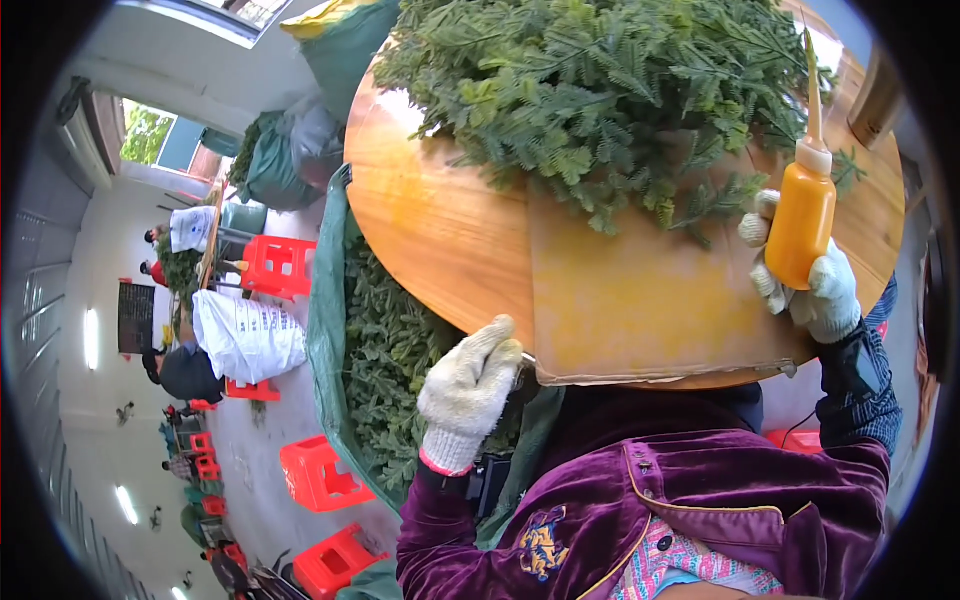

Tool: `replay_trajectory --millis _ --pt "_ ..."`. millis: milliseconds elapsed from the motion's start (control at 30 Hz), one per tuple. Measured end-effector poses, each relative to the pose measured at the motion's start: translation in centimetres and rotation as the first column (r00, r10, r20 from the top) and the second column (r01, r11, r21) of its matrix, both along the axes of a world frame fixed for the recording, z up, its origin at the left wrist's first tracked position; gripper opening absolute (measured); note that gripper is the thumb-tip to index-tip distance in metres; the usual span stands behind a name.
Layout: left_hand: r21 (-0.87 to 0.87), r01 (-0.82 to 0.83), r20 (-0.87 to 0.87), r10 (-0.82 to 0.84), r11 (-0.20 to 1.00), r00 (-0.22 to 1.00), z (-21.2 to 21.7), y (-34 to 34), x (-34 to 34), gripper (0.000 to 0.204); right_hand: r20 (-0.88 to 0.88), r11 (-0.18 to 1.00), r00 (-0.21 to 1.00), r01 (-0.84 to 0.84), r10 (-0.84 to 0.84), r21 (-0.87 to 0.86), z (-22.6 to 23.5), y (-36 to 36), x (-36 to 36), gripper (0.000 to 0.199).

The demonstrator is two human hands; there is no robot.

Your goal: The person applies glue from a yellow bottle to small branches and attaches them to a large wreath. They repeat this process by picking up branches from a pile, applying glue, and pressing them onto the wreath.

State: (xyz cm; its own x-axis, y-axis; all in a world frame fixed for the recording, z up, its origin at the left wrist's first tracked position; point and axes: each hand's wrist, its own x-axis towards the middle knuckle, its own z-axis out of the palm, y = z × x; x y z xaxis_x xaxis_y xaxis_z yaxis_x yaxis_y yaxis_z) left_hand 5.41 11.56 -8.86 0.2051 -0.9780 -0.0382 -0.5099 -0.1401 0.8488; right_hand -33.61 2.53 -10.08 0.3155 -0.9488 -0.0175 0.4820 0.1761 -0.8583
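In my gloved right hand (833,295) is an orange squeeze bottle (803,220), held upright, its long thin nozzle pointing up. My left hand (468,392), in a white knit glove, is closed beside the front left corner of a flat cardboard sheet (640,295). A small shiny tip shows by its fingers, too little to name. The cardboard, stained yellowish, lies on a round wooden table (430,235). Across the far part of the table spreads a large pile of green artificial fir sprigs (600,90), with a few loose ones reaching toward the bottle.
A green sack (328,310) full of similar sprigs (385,360) stands open left of the table. Red plastic stools (322,474) and a white sack (248,332) stand on the floor further left. Several people work at tables beyond. A brown cylinder (877,100) stands at the table's far right.
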Motion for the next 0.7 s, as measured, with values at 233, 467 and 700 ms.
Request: replay_trajectory --millis 233,467,700 --pt "-0.331 0.101 0.3 0.004 0.938 0.954 -0.5 -2.6 0.3 0.032 0.071 0.994 0.994 -0.09 0.086 0.068 0.4 0.2 -0.8 0.105" --pt "-0.444 0.181 0.484 0.065 0.877 0.873 0.3 -5.2 0.1 0.055 0.052 0.987 0.994 -0.098 0.092 0.126 1.3 0.4 0.1 0.106" --pt "-0.683 0.465 0.684 0.27 0.563 0.678 6.0 -14.8 -1.7 0.085 0.06 0.982 0.993 -0.106 0.097 0.156 1.2 0.2 -0.1 0.108"
